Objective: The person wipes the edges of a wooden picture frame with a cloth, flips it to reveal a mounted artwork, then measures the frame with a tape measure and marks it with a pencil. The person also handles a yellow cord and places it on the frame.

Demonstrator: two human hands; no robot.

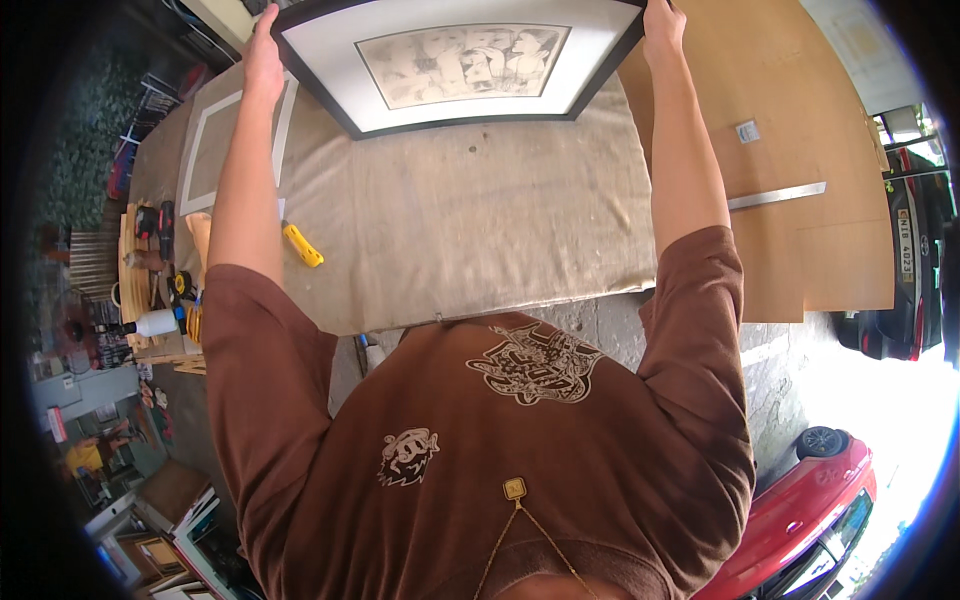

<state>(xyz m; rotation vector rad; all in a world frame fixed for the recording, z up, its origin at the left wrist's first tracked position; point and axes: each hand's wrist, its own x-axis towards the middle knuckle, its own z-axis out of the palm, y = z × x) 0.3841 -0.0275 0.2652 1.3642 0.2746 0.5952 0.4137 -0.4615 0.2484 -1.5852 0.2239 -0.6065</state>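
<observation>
Both arms reach forward, holding a picture frame (450, 126) up at the far side of the cloth-covered table. Its border is black, with a wide white mat around a sketch-like drawing of figures (465, 65). My left hand (263, 60) grips the left edge, fingers wrapped on the side. On the opposite edge my right hand (664, 28) is closed in the same way. The frame's top is cut off by the view. The near border is tilted toward me, above the cloth (450, 220); whether it touches the cloth I cannot tell.
A yellow-handled cutter (302, 246) lies near my left forearm, by a white mat border (200, 150). Tools and a white spray bottle (155, 322) crowd the left side. At right, a wooden board (800, 250) carries a metal ruler (778, 196). Cars stand beyond, one red (815, 510).
</observation>
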